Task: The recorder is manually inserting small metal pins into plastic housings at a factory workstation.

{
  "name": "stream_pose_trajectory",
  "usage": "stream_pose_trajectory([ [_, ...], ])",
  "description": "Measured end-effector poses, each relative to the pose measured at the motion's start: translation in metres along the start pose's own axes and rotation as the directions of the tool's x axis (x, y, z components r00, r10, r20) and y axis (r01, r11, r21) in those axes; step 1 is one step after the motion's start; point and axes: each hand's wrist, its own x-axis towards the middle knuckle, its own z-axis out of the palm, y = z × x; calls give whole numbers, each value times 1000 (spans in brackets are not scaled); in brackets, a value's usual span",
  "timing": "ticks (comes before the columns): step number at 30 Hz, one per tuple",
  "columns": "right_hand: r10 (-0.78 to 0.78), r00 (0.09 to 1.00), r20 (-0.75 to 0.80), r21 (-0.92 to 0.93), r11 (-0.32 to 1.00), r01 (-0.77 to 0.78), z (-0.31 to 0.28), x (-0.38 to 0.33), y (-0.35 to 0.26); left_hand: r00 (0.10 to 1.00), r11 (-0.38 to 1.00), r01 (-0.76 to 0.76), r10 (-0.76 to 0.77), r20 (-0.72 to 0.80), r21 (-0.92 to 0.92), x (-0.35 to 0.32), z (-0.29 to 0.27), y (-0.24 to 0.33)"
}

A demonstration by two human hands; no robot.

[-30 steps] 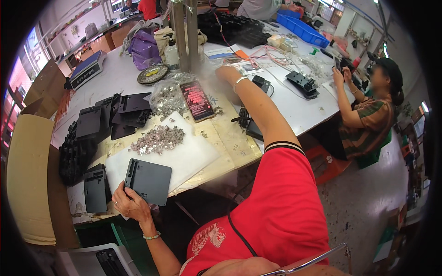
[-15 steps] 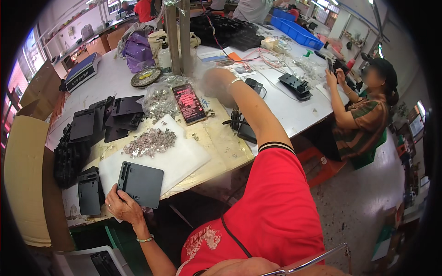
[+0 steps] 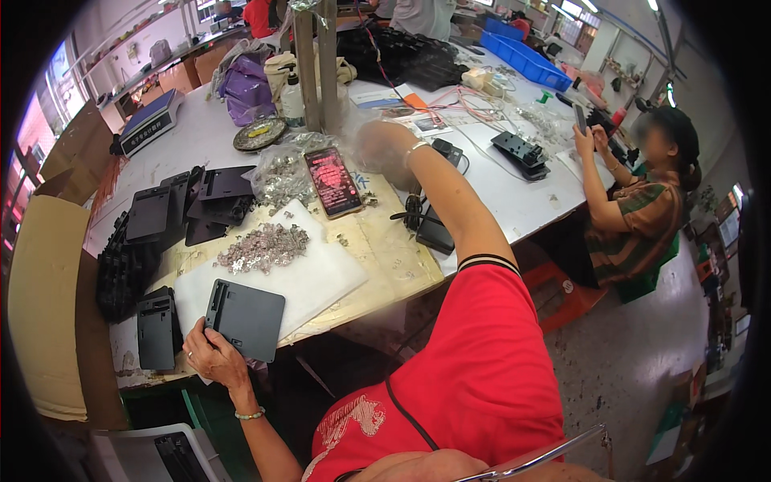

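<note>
My left hand point(image 3: 215, 357) grips the lower left edge of a flat dark plastic plate point(image 3: 250, 325) with a slot and small cutouts. The plate lies over the front of a white foam sheet point(image 3: 325, 277). On that sheet is a heap of small shiny metal clips point(image 3: 265, 247). My right arm stretches across the table; the right hand point(image 3: 385, 149) is hazy, its fingers not readable, beside a clear plastic bag point(image 3: 353, 120) and the wooden post. Close to it lies a phone point(image 3: 332, 181) with a lit screen.
Dark plastic plates point(image 3: 152, 215) pile up at the left, with another dark part point(image 3: 158, 329) nearer me. An open bag of metal pieces point(image 3: 285, 181) sits behind the heap. A cardboard box point(image 3: 48, 313) borders the left. A co-worker point(image 3: 642, 201) sits at the right, holding a phone.
The view has shifted slightly. My left hand still holds the plate, and my right arm stays stretched out in nearly the same place.
</note>
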Motion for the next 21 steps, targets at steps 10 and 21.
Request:
stream_pose_trajectory([
  [10,239,832,500,231,889,-395,-14,28,2,999,999,36,-36,4,3,0,-1,0],
  [21,211,920,331,139,953,-269,-6,30,3,999,999,32,-32,-21,8,1,-5,3],
])
